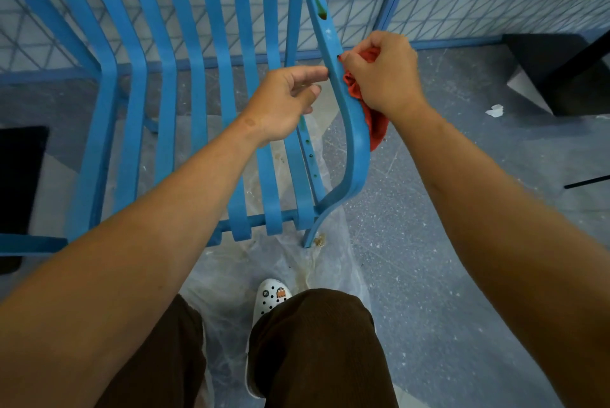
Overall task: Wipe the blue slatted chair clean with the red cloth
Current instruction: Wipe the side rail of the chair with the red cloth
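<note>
blue slatted chair (pixel 211 84) fills the upper left, on a clear plastic sheet (pixel 284 262) over grey speckled floor (pixel 462 242). slats run lengthwise from the seat front near the viewer up into the backrest; about eight visible, left ones cut off by the frame edge. the curved side rail (pixel 355 143) on the chair's right runs the same way, bending down to a leg at the front corner, with small holes and dark stains along it.

one red cloth (pixel 371 110), bunched, pressed against the rail's outer face, loose end hanging below. right hand (pixel 384 77) is closed around the cloth, fingertips on the rail. left hand (pixel 285 100) is on the rail's inner side, fingers loosely curled, index tip touching the rail, holding nothing.

no containers in view. one white clog (pixel 272 300) with charms, brown trousers (pixel 317 348), a paper scrap (pixel 495 110) on the floor to the right.
</note>
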